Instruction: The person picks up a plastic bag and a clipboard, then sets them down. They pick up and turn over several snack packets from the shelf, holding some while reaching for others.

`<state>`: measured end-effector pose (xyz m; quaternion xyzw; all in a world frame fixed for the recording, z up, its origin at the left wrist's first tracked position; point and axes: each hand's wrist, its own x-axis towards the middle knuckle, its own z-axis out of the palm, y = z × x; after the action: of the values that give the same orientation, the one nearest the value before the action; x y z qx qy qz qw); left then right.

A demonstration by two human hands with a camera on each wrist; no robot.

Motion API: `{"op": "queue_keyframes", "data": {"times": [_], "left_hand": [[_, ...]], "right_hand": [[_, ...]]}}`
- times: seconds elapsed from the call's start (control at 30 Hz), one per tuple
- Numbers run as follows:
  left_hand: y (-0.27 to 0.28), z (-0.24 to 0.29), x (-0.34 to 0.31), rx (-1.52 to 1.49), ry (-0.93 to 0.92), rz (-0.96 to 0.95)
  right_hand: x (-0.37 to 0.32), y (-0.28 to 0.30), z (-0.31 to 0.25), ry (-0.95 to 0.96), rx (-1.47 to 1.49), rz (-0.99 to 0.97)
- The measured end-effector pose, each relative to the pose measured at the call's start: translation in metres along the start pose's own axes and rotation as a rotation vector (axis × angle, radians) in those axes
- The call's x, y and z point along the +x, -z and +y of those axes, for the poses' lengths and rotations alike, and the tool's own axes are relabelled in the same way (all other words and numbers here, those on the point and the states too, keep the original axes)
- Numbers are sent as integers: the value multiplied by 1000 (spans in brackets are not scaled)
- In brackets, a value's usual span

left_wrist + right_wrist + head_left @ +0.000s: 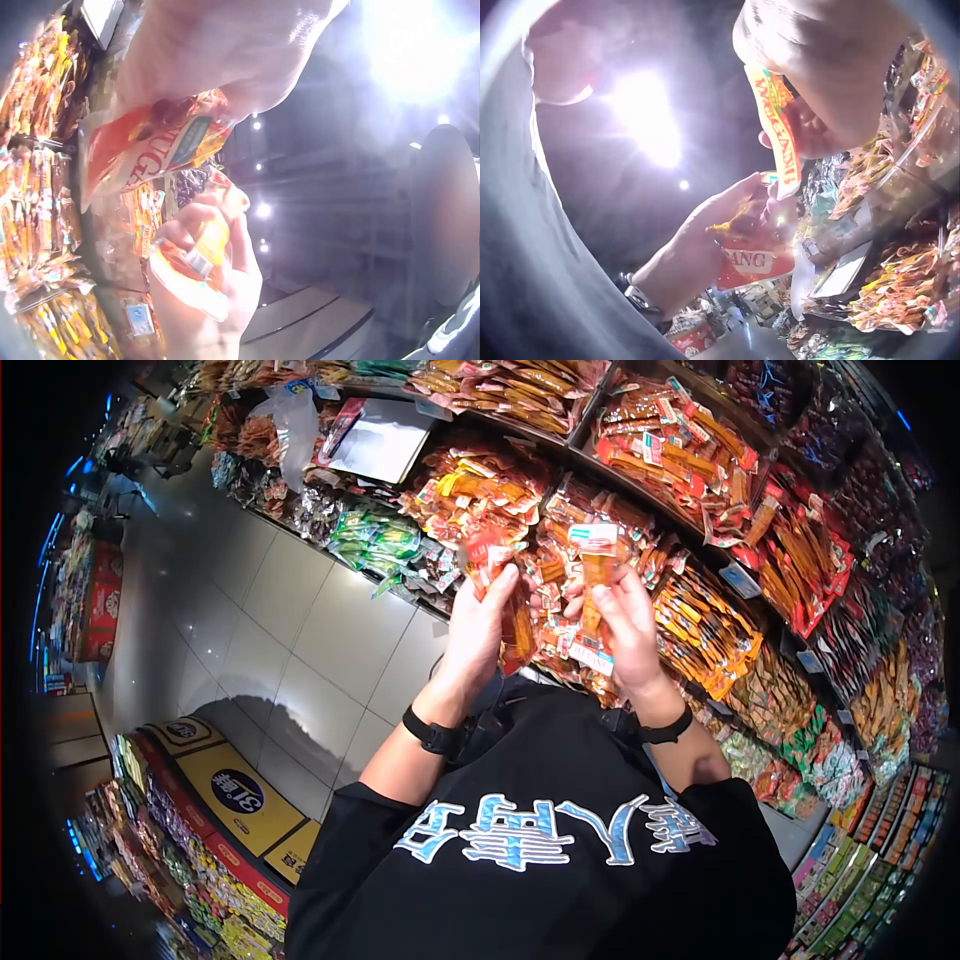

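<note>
In the head view my left hand grips a sealed snack packet with red and clear wrapping, thumb on top. My right hand holds another long, narrow snack packet, brown inside, with a white and red label at each end. Both hands are raised over the bins, a short way apart. Large "WUGANG" lettering shows on the left hand's red packet in the left wrist view. From the right wrist, the right hand's packet stands edge-on, its lower end overlapping the left hand's fingers.
Sloping bins of wrapped snacks surround the hands, with orange packets at right and green packets at left. A white box or board lies on the bins' far side. Tiled floor and a yellow-signed display are at left.
</note>
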<state>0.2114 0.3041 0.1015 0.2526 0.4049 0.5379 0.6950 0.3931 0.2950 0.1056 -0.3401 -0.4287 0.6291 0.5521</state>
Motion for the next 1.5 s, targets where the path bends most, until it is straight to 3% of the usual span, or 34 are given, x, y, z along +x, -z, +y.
{"op": "queue_keyframes", "data": {"times": [0.1, 0.13, 0.17, 0.23, 0.43, 0.57, 0.6, 0.77, 1.03, 1.1, 1.2, 1.23, 1.27, 1.33, 1.37, 1.43, 1.5], "left_hand": [[1, -14, 11, 16, -25, 9], [3, -18, 15, 25, 35, -23], [2, -23, 21, 57, 21, -45], [-1, -27, 32, 104, 98, -22], [16, -24, 73, 38, 217, -169], [29, 4, 86, -26, 385, -304], [34, 10, 92, 9, 392, -338], [64, 34, 130, 212, 340, -570], [100, 65, 164, 452, 364, -645], [110, 69, 173, 519, 459, -681], [124, 69, 182, 527, 470, -701], [127, 70, 184, 525, 488, -697], [130, 71, 186, 523, 506, -691], [135, 75, 187, 500, 499, -694], [138, 77, 188, 491, 493, -694], [144, 82, 191, 549, 465, -678], [152, 83, 194, 533, 470, -677]], "right_hand": [[9, -2, 31, 24, -279, 108], [11, -5, 34, -91, -328, 157], [13, -11, 34, -59, -518, 173], [20, -13, 41, 254, -966, 164], [46, -18, 55, 95, -1066, 81], [75, -29, 55, -98, -1118, 126], [82, -32, 59, -64, -1154, 139], [112, -40, 81, -48, -1109, 250], [130, -45, 99, 47, -886, 471], [127, -28, 115, -98, -324, 550], [124, -6, 115, -183, -133, 494], [124, 0, 114, -284, -189, 443], [129, -2, 122, -252, -284, 495], [150, -15, 121, -214, -753, 476], [162, -19, 113, -201, -1124, 392], [200, -33, 105, 23, -1225, 288], [245, -44, 104, 7, -1495, 231]]}}
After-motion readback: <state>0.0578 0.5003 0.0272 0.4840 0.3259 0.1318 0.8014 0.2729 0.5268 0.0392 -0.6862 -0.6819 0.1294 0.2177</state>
